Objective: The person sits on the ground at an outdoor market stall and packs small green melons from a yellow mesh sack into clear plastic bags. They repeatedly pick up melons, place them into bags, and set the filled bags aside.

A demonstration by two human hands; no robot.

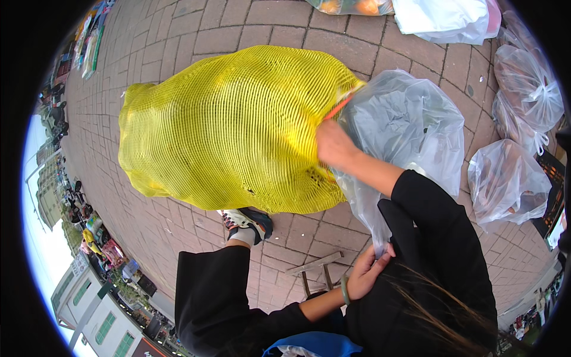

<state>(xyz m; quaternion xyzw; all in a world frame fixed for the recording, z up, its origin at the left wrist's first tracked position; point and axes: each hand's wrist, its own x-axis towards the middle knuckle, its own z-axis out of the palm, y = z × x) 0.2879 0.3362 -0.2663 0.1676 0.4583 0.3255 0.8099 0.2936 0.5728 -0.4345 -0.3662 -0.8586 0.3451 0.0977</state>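
Observation:
A large, full yellow mesh sack point(232, 129) lies on the brick paving, its mouth facing right. My right hand point(337, 145) reaches into that mouth; the fingers are hidden, so any hold there is unclear. A red-orange strip point(337, 108) runs along the sack's opening. Close beside it is a translucent plastic bag point(406, 120) with pale contents I cannot make out. By my lap, my left hand point(368, 272) grips a gathered edge of this plastic bag. A green bangle point(345, 290) circles the left wrist.
Several filled plastic bags point(508, 183) stand to the right, near a dark crate point(551, 196). Beyond the sack are a white bag point(446, 18) and a bag with orange items point(352, 6). A small wooden stool point(314, 267) shows below, near my shoe point(247, 223).

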